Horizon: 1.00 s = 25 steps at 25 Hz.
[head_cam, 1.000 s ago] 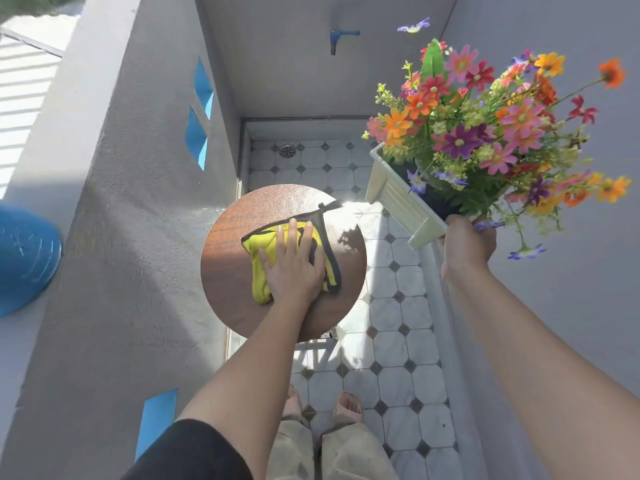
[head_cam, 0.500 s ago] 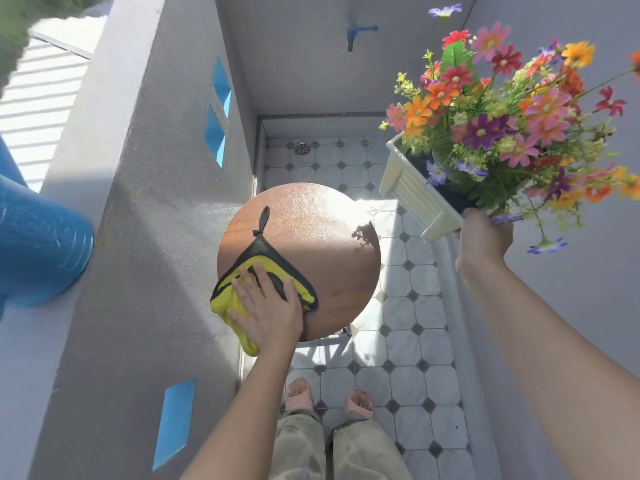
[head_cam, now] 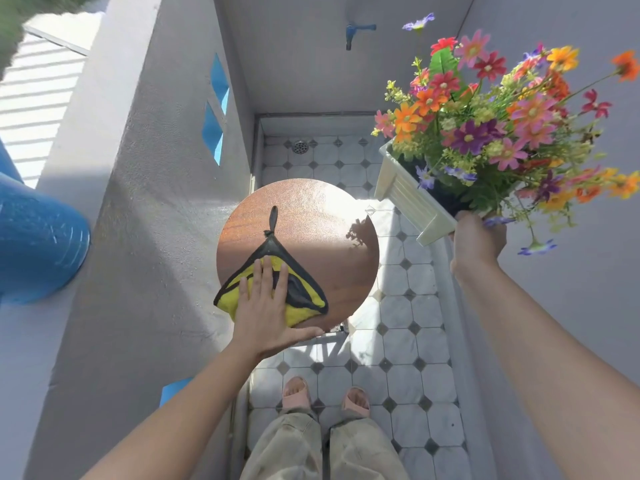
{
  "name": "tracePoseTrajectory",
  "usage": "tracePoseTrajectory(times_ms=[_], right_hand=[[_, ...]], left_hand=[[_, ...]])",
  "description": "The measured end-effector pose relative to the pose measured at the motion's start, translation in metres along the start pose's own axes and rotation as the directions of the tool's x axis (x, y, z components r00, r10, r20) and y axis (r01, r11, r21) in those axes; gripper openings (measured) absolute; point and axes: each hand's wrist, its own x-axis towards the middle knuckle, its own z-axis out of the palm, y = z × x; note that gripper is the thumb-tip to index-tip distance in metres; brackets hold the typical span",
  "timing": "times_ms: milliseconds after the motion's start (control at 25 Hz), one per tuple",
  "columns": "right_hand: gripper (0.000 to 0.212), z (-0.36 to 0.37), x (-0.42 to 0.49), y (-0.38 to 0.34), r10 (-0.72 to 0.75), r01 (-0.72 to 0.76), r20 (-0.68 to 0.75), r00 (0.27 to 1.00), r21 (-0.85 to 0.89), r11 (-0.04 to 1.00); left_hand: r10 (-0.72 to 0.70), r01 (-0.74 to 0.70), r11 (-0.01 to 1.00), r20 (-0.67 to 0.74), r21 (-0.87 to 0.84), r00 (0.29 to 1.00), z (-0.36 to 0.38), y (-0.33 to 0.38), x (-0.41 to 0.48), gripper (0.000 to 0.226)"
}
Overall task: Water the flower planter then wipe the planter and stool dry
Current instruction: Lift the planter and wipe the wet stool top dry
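A round brown wooden stool [head_cam: 322,223] stands on the tiled floor in the middle of the view. On its near left part lies a yellow cloth with black trim [head_cam: 304,292]. My left hand [head_cam: 266,313] presses flat on the cloth, fingers spread. A cream rectangular planter [head_cam: 408,199] full of bright mixed flowers [head_cam: 491,126] is held up in the air to the right of the stool, tilted. My right hand [head_cam: 478,244] grips its near end from below.
Grey walls close in on both sides of a narrow tiled strip. A blue tap [head_cam: 356,31] sticks out of the far wall, with a floor drain [head_cam: 300,146] below it. A blue barrel [head_cam: 38,244] sits on the left ledge. My sandalled feet [head_cam: 325,398] stand behind the stool.
My left hand has swept the cloth from the stool's middle to its near left edge, then slightly back to the right. The planter has stayed raised in my right hand.
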Motion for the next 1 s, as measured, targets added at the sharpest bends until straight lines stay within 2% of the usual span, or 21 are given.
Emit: tracePoseTrajectory(times_ms=[120,320,440,520,560,600,640,680,720,760,800,840,880,920,960,1000], right_hand=[[0.027,0.000,0.001,-0.001,-0.002,0.002,-0.004,1.000,0.003,1.000],[0.026,0.000,0.001,-0.003,-0.023,0.023,-0.010,1.000,0.013,1.000],[0.025,-0.002,0.000,-0.005,-0.020,0.020,-0.014,1.000,0.020,1.000],[0.022,-0.004,0.000,-0.007,-0.022,0.023,-0.015,1.000,0.012,1.000],[0.020,-0.005,0.001,-0.007,-0.026,0.026,-0.016,1.000,0.010,1.000],[0.017,-0.006,0.001,-0.008,-0.027,0.028,-0.017,0.999,0.014,1.000],[0.014,-0.006,0.001,-0.008,-0.029,0.029,-0.019,0.999,0.018,0.999],[0.014,-0.006,0.001,-0.009,-0.031,0.032,-0.019,0.999,0.016,0.999],[0.015,-0.006,0.001,-0.009,-0.037,0.037,-0.017,0.999,0.009,0.999],[0.017,-0.006,0.001,-0.010,-0.043,0.043,-0.015,0.999,0.000,0.999],[0.018,-0.007,0.001,-0.010,-0.049,0.049,-0.014,0.999,-0.009,0.999],[0.019,-0.007,0.000,-0.010,-0.052,0.051,-0.015,0.999,-0.017,0.999],[0.019,-0.006,-0.001,-0.009,-0.051,0.050,-0.019,0.999,-0.023,0.998],[0.021,-0.006,-0.001,-0.009,-0.049,0.048,-0.022,0.999,-0.027,0.998],[0.022,-0.005,-0.001,-0.008,-0.048,0.048,-0.024,0.999,-0.026,0.999],[0.023,-0.005,-0.001,-0.007,-0.047,0.046,-0.025,0.999,-0.022,0.999]], left_hand=[[0.111,-0.110,0.992,-0.010,0.055,0.994,0.008,0.001,-0.007,0.134],[0.259,-0.259,0.966,0.012,0.023,0.966,0.014,0.027,-0.021,0.103],[0.393,-0.394,0.919,0.038,0.014,0.919,0.020,0.046,-0.030,0.096],[0.413,-0.406,0.909,0.066,-0.096,0.909,0.013,0.058,-0.034,0.085],[0.390,-0.359,0.895,0.076,-0.263,0.918,0.002,0.064,-0.035,0.081],[0.324,-0.230,0.836,0.110,-0.498,0.940,-0.013,0.070,-0.034,0.079],[0.288,-0.020,0.688,0.248,-0.726,0.925,-0.034,0.075,-0.031,0.075],[0.297,0.161,0.486,0.336,-0.859,0.894,-0.051,0.075,-0.025,0.065],[0.303,0.286,0.309,0.379,-0.907,0.874,-0.067,0.070,-0.014,0.049],[0.308,0.352,0.204,0.401,-0.913,0.863,-0.079,0.061,0.000,0.031],[0.286,0.374,0.213,0.424,-0.903,0.860,-0.088,0.051,0.015,0.019],[0.198,0.338,0.365,0.427,-0.867,0.882,-0.092,0.040,0.032,0.014],[0.096,0.241,0.592,0.364,-0.769,0.926,-0.089,0.028,0.048,0.013],[0.023,0.155,0.771,0.269,-0.618,0.963,-0.083,0.019,0.061,0.014],[0.003,0.088,0.862,0.179,-0.499,0.984,-0.076,0.013,0.069,0.019],[0.016,0.041,0.891,0.122,-0.452,0.992,-0.070,0.012,0.071,0.028]])
